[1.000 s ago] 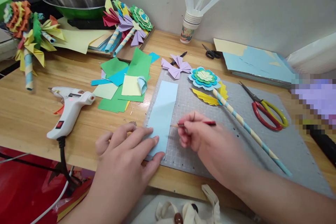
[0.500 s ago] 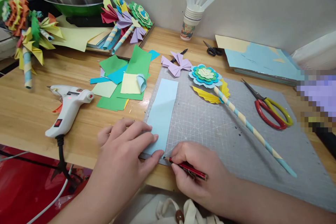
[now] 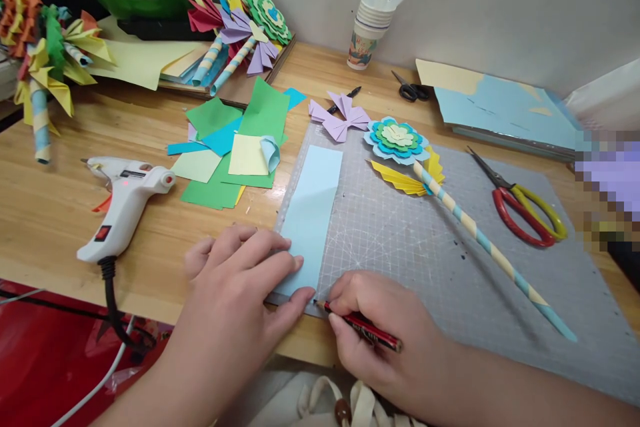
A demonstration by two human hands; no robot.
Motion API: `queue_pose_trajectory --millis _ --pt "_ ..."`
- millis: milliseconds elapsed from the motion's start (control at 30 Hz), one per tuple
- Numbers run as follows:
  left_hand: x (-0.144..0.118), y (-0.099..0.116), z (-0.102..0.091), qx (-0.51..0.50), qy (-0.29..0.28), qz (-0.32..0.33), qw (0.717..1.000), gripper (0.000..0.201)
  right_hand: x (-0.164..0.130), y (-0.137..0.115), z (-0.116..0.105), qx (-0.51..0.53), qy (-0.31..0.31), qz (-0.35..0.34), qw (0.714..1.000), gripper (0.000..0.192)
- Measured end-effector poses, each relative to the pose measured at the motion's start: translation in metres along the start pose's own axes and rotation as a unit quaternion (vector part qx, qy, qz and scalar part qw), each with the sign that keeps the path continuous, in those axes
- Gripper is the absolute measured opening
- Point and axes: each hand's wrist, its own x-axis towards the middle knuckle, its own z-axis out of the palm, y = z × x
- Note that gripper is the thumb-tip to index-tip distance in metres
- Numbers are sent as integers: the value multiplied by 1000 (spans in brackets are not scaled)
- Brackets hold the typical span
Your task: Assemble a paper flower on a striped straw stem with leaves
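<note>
A pale blue paper strip [image 3: 314, 203] lies lengthwise on the grey cutting mat [image 3: 395, 233]. My left hand [image 3: 245, 280] rests on its near end with fingers apart and fingertips pressing it down. In my right hand [image 3: 380, 320] a red and black pencil [image 3: 367, 330] is pinched, its tip at the strip's near right corner beside my left thumb. Farther up the mat sits a paper flower [image 3: 397, 140] with a striped paper stem [image 3: 480, 240] and yellow pleated leaves. A folded lilac paper piece [image 3: 340, 119] lies at the mat's far left edge.
A white glue gun [image 3: 125, 200] with a black cord lies at the left. Coloured paper pieces [image 3: 210, 163] overlap near the middle. Red-and-yellow-handled scissors [image 3: 525, 207] lie right; small black scissors [image 3: 413, 89], stacked paper cups [image 3: 367, 33] and finished paper flowers [image 3: 245, 40] stand or lie behind.
The view has shifted slightly, so the table things sit a little differently in it. Both hands keep nearly the same pose, the pencil tip still at the strip's corner.
</note>
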Motion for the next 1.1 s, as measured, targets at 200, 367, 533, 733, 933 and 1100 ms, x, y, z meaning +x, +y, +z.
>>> queue_pose_trajectory --millis 200,367,533,733,933,1100 --pt "0 -1 0 3 0 8 1000 11 3 -1 -3 -1 -27 -11 1000 14" --pt "-1 0 -1 3 -2 7 1000 11 -1 1 -4 68 1 18 997 12" --pt "-5 -1 -1 -2 5 10 1000 11 -3 0 -5 243 112 97 959 12" --pt "-15 -2 -1 17 15 28 999 22 10 -6 -17 317 145 181 920 19" --pt "-31 7 5 64 38 47 996 33 33 -5 -28 229 166 162 945 13" --pt "-36 7 9 66 29 37 997 36 65 -2 -28 336 229 135 904 19"
